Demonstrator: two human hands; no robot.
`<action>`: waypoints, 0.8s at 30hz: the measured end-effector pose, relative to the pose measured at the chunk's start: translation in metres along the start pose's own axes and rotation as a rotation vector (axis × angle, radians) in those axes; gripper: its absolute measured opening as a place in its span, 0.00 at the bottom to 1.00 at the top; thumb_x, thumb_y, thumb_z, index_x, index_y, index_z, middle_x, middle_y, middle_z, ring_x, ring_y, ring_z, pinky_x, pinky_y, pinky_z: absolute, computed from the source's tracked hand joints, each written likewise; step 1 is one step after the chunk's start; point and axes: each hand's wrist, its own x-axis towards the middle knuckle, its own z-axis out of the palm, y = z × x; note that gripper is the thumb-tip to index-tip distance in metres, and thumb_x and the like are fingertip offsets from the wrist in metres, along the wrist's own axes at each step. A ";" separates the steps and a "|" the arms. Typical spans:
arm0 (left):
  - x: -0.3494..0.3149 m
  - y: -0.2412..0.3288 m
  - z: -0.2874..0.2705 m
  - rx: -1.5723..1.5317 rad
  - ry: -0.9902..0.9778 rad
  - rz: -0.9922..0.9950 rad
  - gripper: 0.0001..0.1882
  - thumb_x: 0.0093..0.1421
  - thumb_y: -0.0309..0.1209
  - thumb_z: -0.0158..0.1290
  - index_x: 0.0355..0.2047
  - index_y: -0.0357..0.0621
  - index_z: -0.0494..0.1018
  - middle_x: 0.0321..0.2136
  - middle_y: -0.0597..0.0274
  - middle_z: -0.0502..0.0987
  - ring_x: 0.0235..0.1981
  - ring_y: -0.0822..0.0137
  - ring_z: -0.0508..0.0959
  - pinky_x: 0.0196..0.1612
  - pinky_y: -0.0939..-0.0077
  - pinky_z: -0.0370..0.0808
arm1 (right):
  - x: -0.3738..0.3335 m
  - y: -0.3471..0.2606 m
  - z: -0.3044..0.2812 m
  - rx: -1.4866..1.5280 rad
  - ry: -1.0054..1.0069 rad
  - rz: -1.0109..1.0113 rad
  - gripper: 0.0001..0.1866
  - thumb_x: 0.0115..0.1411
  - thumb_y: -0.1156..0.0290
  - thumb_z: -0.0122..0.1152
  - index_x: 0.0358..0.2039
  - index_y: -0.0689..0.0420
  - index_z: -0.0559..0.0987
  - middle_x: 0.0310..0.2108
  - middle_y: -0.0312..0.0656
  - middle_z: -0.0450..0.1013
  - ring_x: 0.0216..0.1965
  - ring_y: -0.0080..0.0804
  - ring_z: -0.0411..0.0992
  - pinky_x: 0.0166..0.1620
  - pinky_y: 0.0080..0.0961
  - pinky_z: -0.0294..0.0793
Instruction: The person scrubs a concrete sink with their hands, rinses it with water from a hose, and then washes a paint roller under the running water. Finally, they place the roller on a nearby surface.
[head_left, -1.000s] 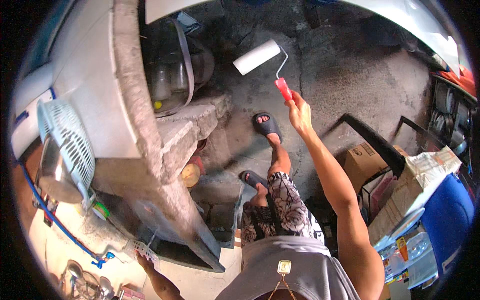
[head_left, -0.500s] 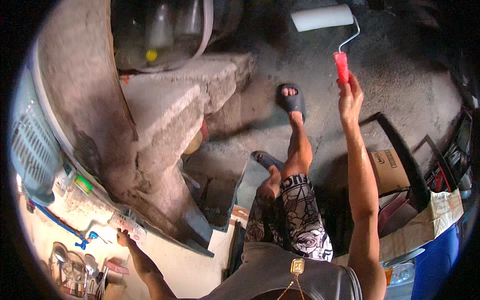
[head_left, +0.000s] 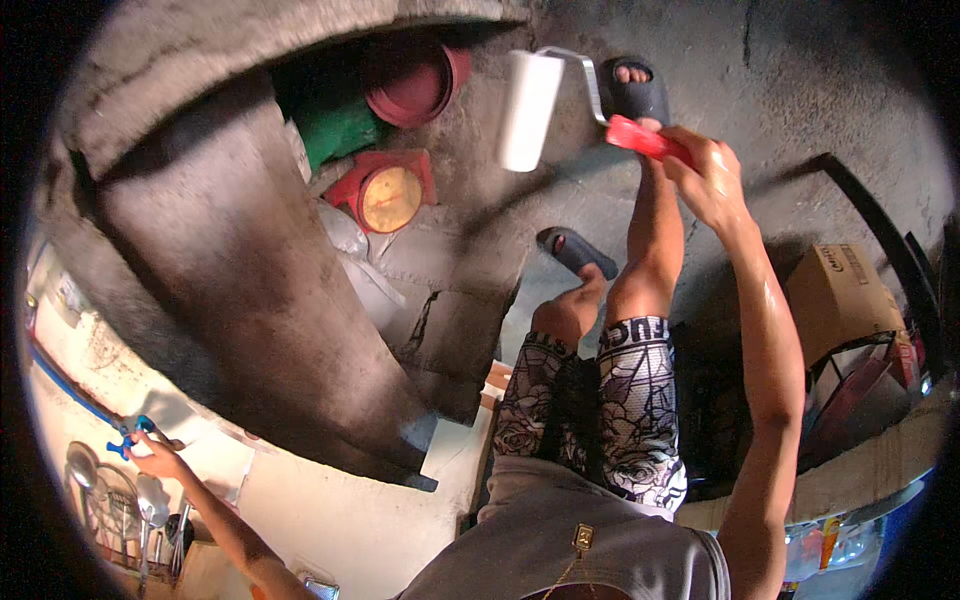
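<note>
Left hand (head_left: 156, 460) nearer, at tap (head_left: 126, 440); fingers touching, whether closed round it cannot tell. Roller (head_left: 530, 112) well apart, up and right of tap; white cylinder's long axis near upright in view. Right hand (head_left: 712, 180), farther from tap, grips red handle (head_left: 640, 137).

The right hand (head_left: 712, 175) is gripping a paint roller (head_left: 530, 110) by its red handle (head_left: 640, 138), the white cylinder extending to the handle's left. The left hand (head_left: 155, 460) is touching a blue tap (head_left: 126, 440), and metal utensils (head_left: 150, 500) are appearing just beside it. Two dark sandals (head_left: 638, 92) are resting on the grey floor (head_left: 800, 110); a cardboard box (head_left: 845, 298) is standing at the right.
</note>
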 end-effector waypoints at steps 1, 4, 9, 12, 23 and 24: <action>0.009 -0.013 0.009 -0.288 -0.175 -0.043 0.37 0.54 0.56 0.52 0.49 0.31 0.67 0.40 0.45 0.74 0.39 0.45 0.74 0.44 0.57 0.70 | 0.006 0.002 0.020 -0.001 0.009 -0.120 0.16 0.50 0.61 0.55 0.38 0.53 0.78 0.30 0.50 0.75 0.35 0.48 0.74 0.40 0.39 0.72; 0.027 -0.014 0.017 -0.287 -0.166 -0.223 0.39 0.54 0.55 0.52 0.54 0.32 0.64 0.45 0.41 0.72 0.44 0.43 0.71 0.48 0.55 0.67 | 0.034 -0.009 0.074 -0.084 -0.112 -0.264 0.15 0.48 0.61 0.55 0.34 0.53 0.80 0.24 0.51 0.75 0.28 0.51 0.74 0.36 0.42 0.73; 0.056 -0.046 0.027 0.079 -0.098 -0.227 0.41 0.51 0.56 0.54 0.57 0.38 0.61 0.49 0.37 0.68 0.52 0.42 0.64 0.54 0.50 0.61 | 0.086 -0.052 0.130 -0.289 -0.343 -0.333 0.19 0.49 0.54 0.55 0.30 0.58 0.79 0.28 0.54 0.75 0.33 0.51 0.75 0.38 0.41 0.75; 0.062 -0.075 0.053 -0.072 -0.101 -0.387 0.35 0.55 0.50 0.52 0.54 0.35 0.63 0.49 0.40 0.69 0.46 0.46 0.70 0.51 0.55 0.67 | 0.095 -0.074 0.145 -0.376 -0.390 -0.323 0.23 0.52 0.49 0.55 0.32 0.59 0.79 0.33 0.51 0.76 0.38 0.47 0.75 0.42 0.39 0.75; 0.023 0.081 -0.079 -0.780 -0.539 -0.771 0.29 0.59 0.44 0.46 0.55 0.37 0.61 0.48 0.56 0.69 0.46 0.60 0.69 0.51 0.66 0.64 | 0.104 -0.092 0.202 -0.069 -0.308 -0.185 0.20 0.48 0.56 0.56 0.33 0.60 0.79 0.32 0.55 0.75 0.37 0.50 0.75 0.42 0.41 0.74; 0.014 0.125 -0.126 -0.773 -0.571 -0.816 0.29 0.60 0.45 0.45 0.55 0.38 0.61 0.49 0.56 0.69 0.47 0.60 0.68 0.52 0.66 0.63 | 0.103 -0.095 0.209 -0.050 -0.332 -0.152 0.19 0.47 0.58 0.55 0.34 0.58 0.80 0.33 0.55 0.75 0.38 0.50 0.74 0.43 0.40 0.73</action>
